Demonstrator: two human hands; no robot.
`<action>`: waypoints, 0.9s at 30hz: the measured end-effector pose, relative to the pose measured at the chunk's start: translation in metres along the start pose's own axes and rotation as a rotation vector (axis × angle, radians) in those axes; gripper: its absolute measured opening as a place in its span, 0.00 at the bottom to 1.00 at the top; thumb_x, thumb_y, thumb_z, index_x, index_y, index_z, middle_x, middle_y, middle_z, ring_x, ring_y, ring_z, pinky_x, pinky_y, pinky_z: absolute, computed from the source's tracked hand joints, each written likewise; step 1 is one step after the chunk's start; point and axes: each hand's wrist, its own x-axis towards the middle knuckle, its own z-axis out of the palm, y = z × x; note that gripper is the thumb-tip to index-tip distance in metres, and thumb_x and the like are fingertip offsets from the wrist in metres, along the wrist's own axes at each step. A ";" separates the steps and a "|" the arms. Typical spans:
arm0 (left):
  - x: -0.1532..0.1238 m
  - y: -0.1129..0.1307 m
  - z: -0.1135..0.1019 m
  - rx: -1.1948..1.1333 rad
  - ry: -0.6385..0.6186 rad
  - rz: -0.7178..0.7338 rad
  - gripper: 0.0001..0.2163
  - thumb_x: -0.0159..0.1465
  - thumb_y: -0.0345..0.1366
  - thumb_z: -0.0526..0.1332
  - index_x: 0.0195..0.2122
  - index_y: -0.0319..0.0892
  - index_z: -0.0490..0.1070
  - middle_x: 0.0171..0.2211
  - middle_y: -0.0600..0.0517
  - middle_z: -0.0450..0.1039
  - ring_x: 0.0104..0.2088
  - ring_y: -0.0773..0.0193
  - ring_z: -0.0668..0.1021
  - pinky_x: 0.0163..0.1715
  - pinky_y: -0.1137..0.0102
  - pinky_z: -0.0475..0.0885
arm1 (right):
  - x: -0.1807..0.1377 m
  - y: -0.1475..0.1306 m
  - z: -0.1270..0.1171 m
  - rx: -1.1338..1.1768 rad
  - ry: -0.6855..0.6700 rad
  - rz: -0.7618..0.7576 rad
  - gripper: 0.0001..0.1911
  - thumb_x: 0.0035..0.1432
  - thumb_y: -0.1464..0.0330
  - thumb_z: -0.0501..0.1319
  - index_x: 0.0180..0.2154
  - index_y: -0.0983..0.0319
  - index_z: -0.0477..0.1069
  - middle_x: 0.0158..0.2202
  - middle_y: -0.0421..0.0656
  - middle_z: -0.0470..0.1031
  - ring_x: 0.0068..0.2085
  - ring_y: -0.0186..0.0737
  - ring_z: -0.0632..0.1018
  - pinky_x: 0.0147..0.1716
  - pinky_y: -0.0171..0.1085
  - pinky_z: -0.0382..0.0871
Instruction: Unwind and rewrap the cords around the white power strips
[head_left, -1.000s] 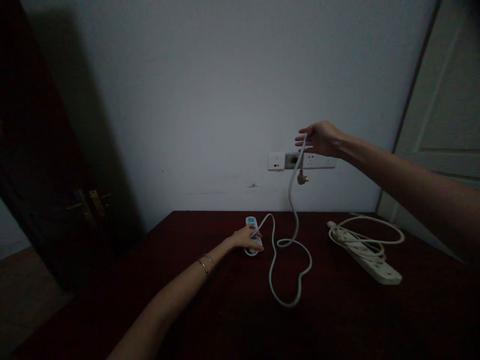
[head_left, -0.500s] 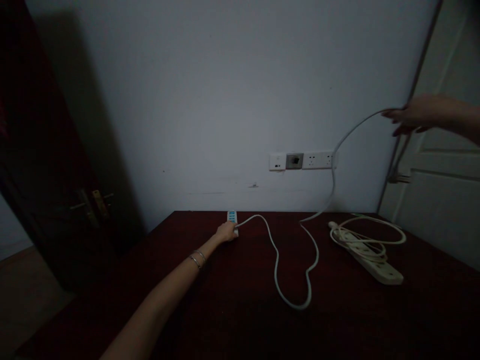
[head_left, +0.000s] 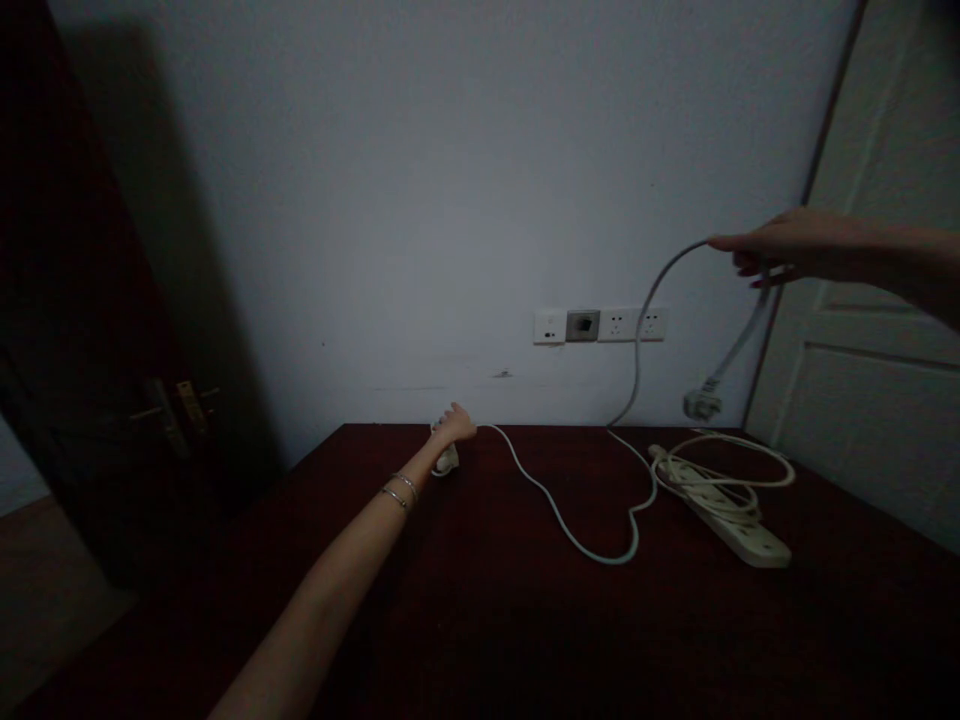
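My left hand [head_left: 456,424] is closed at the far edge of the dark red table, over a small white power strip [head_left: 448,461] that it mostly hides. A white power cord [head_left: 559,508] comes out from the right side of this hand, so its fingers appear to be on the cord; the exact grip is hidden. The cord curves across the tabletop and rises to my right hand [head_left: 765,250], which pinches it in the air at the right. From that hand the free end hangs down, with its plug [head_left: 703,403] dangling above the table.
A second white power strip [head_left: 739,525] with its own coiled cord [head_left: 731,490] lies at the table's right. Wall sockets [head_left: 616,325] sit behind the table. A dark door [head_left: 82,400] stands at left, a pale door [head_left: 870,400] at right.
My right hand has moved left and slightly down with the cord, and the plug now shows below it. My left hand has risen over the small power strip, which has shifted slightly left.
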 end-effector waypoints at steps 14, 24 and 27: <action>-0.051 0.094 -0.009 -1.118 0.236 0.340 0.30 0.62 0.37 0.56 0.61 0.39 0.42 0.51 0.39 0.66 0.46 0.59 0.75 0.49 0.63 0.67 | -0.101 -0.058 0.129 0.910 -1.037 0.187 0.16 0.64 0.64 0.47 0.24 0.61 0.55 0.14 0.29 0.46 0.13 0.23 0.46 0.11 0.24 0.53; -0.058 0.073 0.079 -1.021 -0.045 0.415 0.17 0.61 0.42 0.57 0.46 0.38 0.68 0.51 0.44 0.69 0.51 0.58 0.71 0.50 0.66 0.66 | -0.123 -0.033 0.155 1.345 -1.147 0.200 0.16 0.64 0.61 0.49 0.27 0.62 0.61 0.12 0.29 0.45 0.11 0.24 0.45 0.09 0.22 0.45; -0.061 0.073 0.072 -1.097 -0.180 0.439 0.23 0.61 0.53 0.49 0.27 0.37 0.70 0.29 0.45 0.76 0.32 0.60 0.78 0.35 0.67 0.72 | -0.122 -0.019 0.164 1.442 -1.093 0.184 0.15 0.63 0.62 0.52 0.27 0.63 0.64 0.11 0.29 0.46 0.11 0.23 0.47 0.09 0.22 0.47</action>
